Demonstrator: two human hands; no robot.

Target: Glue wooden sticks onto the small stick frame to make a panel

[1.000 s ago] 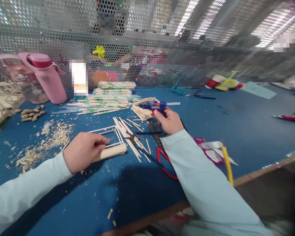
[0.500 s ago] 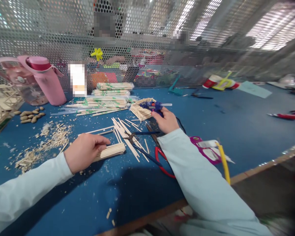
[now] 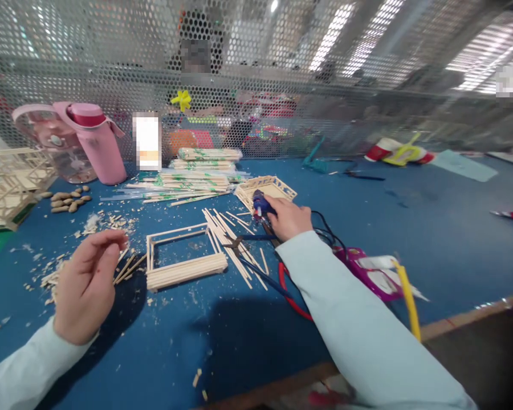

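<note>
My right hand (image 3: 287,217) is wrapped around the blue hot-glue gun (image 3: 260,205), holding it low against the blue felt-covered table (image 3: 431,228), with its black cord (image 3: 325,228) trailing off behind my wrist. My left hand (image 3: 86,282) is empty, lifted a little off the table with the fingers loosely curled and the thumb close to the fingertips, gripping nothing.

I take the rectangular frame of pale wooden sticks (image 3: 182,259) as my landmark. It lies flat on the table, its near side built up into a thick bundle of sticks. My left hand hangs to the left of the frame, clear of it, over a scatter of short wooden offcuts and sawdust (image 3: 89,239). My right hand and the glue gun are beyond the frame's far right corner, apart from it. Between them and the frame lies a fan of loose thin wooden sticks (image 3: 226,233), with a pair of blue-handled pliers (image 3: 248,250) across them. Just behind the gun sits a small woven-looking stick tray (image 3: 277,185). Red-handled scissors (image 3: 293,296) lie to the right of the frame, partly under my right sleeve. Far left beyond the frame stands a pink water bottle (image 3: 98,145).
</note>
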